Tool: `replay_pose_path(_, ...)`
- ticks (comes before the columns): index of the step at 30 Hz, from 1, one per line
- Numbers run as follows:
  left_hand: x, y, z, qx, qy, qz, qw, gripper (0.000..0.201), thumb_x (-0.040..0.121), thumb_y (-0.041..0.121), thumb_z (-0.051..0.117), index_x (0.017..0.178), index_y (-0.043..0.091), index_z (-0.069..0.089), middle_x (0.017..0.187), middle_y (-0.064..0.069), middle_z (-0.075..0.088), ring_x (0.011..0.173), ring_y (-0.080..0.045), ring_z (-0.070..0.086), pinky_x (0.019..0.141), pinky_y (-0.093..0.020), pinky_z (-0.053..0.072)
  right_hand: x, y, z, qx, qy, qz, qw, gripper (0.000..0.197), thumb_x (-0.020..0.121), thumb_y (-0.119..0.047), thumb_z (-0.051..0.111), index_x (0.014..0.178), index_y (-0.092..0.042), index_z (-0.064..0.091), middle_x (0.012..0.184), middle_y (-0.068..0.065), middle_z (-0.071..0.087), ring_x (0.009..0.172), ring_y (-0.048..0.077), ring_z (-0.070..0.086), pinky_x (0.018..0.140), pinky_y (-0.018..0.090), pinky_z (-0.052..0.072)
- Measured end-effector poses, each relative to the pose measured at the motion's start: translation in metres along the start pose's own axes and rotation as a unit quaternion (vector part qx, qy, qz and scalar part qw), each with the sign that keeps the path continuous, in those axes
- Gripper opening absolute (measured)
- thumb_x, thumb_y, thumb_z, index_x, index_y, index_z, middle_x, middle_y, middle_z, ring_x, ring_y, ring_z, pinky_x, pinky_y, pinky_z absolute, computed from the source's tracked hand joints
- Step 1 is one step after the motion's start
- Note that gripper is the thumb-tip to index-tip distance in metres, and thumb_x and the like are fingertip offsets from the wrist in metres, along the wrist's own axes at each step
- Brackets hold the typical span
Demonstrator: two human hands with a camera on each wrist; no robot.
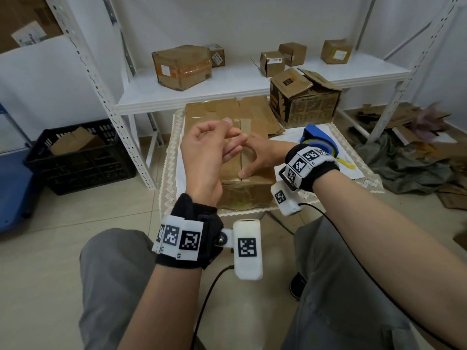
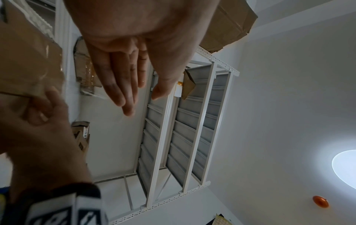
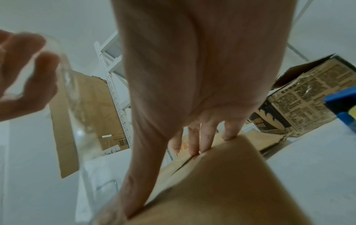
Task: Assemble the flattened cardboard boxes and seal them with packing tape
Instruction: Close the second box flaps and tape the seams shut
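Note:
A brown cardboard box (image 1: 242, 195) stands on a small cloth-covered table (image 1: 169, 173), its top flaps folded down and meeting at a centre seam. My right hand (image 1: 260, 155) presses flat on the box top, fingers spread and thumb at the seam near the front edge; the right wrist view shows its fingertips (image 3: 204, 144) on the cardboard (image 3: 221, 190). My left hand (image 1: 209, 152) hovers above the box with fingers mostly straight (image 2: 123, 73). A strip of clear tape (image 3: 67, 91) clings to its fingers and trails down toward the box. A blue tape dispenser (image 1: 319, 140) lies right of the box.
A printed carton (image 1: 305, 107) and flattened cardboard (image 1: 262, 114) sit behind the box. A white metal shelf (image 1: 227, 82) beyond holds several taped parcels. A black crate (image 1: 83, 157) stands on the floor at left. Cardboard scraps and cloth (image 1: 417, 160) lie at right.

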State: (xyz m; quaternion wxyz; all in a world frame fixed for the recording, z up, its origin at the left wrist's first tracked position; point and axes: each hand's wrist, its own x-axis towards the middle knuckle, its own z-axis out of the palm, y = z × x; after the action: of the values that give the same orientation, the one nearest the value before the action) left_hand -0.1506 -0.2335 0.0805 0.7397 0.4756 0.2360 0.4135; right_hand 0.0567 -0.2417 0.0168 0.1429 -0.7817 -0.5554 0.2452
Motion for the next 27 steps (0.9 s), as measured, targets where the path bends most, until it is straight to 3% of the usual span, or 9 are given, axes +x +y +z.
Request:
replay_pose_path(2, -0.009, -0.007, -0.005, -0.017, 0.008, -0.001, 1.0, 0.015, 0.096, 0.011, 0.069, 0.104, 0.008, 0.057, 0.089, -0.014, 0.075, 0.088, -0.032, 0.077, 0.076, -0.031, 0.062, -0.001, -0.001, 0.0, 0.0, -0.005, 0.003, 1.0, 0.111, 0.071, -0.051, 0.088, 0.159, -0.028, 0.024, 0.161, 0.004, 0.023, 0.148, 0.024, 0.023, 0.124, 0.044, 0.022)
replay_pose_path(6, -0.025, -0.017, -0.013, -0.045, 0.031, 0.0, 0.999, 0.018, 0.096, 0.013, 0.069, 0.104, 0.009, 0.055, 0.083, -0.01, 0.075, 0.085, -0.031, 0.077, 0.07, -0.028, 0.062, -0.005, -0.006, -0.001, -0.012, -0.024, 0.026, 0.999, 0.139, 0.05, -0.075, 0.086, 0.162, -0.032, 0.015, 0.166, 0.0, 0.014, 0.152, 0.026, 0.021, 0.124, 0.051, 0.023)
replay_pose_path(11, -0.038, -0.029, -0.021, -0.064, 0.062, 0.0, 0.996, 0.022, 0.095, 0.016, 0.071, 0.108, 0.007, 0.056, 0.085, -0.012, 0.075, 0.08, -0.028, 0.077, 0.067, -0.028, 0.061, -0.01, -0.014, 0.003, -0.043, -0.046, 0.041, 0.997, 0.157, 0.028, -0.09, 0.077, 0.161, -0.038, 0.011, 0.166, 0.0, 0.012, 0.151, 0.032, 0.022, 0.123, 0.056, 0.025)
replay_pose_path(16, -0.038, -0.043, -0.027, -0.08, 0.081, -0.03, 0.993, 0.027, 0.094, 0.013, 0.072, 0.114, 0.004, 0.057, 0.085, -0.013, 0.075, 0.079, -0.026, 0.077, 0.064, -0.027, 0.059, -0.017, -0.02, 0.005, -0.049, -0.046, 0.048, 0.997, 0.141, 0.042, -0.072, 0.076, 0.162, -0.038, 0.011, 0.165, 0.005, 0.011, 0.15, 0.035, 0.022, 0.123, 0.054, 0.025)
replay_pose_path(21, -0.025, -0.043, -0.03, -0.053, 0.059, -0.055, 0.995, 0.02, 0.094, 0.011, 0.071, 0.107, 0.006, 0.057, 0.09, -0.016, 0.076, 0.085, -0.028, 0.078, 0.072, -0.03, 0.063, -0.014, -0.02, 0.007, -0.07, -0.056, 0.059, 0.994, 0.157, 0.029, -0.083, 0.083, 0.16, -0.044, 0.006, 0.164, 0.0, 0.012, 0.15, 0.036, 0.022, 0.122, 0.057, 0.026)
replay_pose_path(23, -0.019, -0.043, -0.032, -0.041, 0.053, -0.063, 0.996, 0.018, 0.095, 0.011, 0.071, 0.105, 0.007, 0.056, 0.095, -0.018, 0.076, 0.087, -0.029, 0.078, 0.078, -0.033, 0.064, -0.013, -0.019, 0.01, -0.087, -0.053, 0.063, 0.993, 0.151, 0.037, -0.082, 0.083, 0.16, -0.045, 0.002, 0.166, -0.004, 0.008, 0.153, 0.039, 0.013, 0.124, 0.059, 0.017)
replay_pose_path(25, -0.014, -0.046, -0.034, -0.034, 0.053, -0.069, 0.996, 0.02, 0.094, 0.011, 0.072, 0.107, 0.007, 0.057, 0.097, -0.019, 0.076, 0.087, -0.028, 0.078, 0.079, -0.033, 0.064, -0.015, -0.018, 0.015, -0.096, -0.038, 0.061, 0.993, 0.137, 0.058, -0.069, 0.086, 0.161, -0.041, 0.0, 0.167, -0.003, 0.003, 0.155, 0.039, 0.003, 0.126, 0.056, 0.001)
replay_pose_path(27, -0.013, -0.051, -0.037, -0.031, 0.056, -0.073, 0.995, 0.021, 0.094, 0.011, 0.072, 0.107, 0.006, 0.057, 0.096, -0.019, 0.076, 0.087, -0.029, 0.078, 0.079, -0.034, 0.064, -0.016, -0.018, 0.018, -0.101, -0.023, 0.05, 0.993, 0.132, 0.066, -0.061, 0.085, 0.162, -0.037, -0.002, 0.167, -0.001, 0.004, 0.156, 0.035, 0.001, 0.126, 0.052, -0.007)
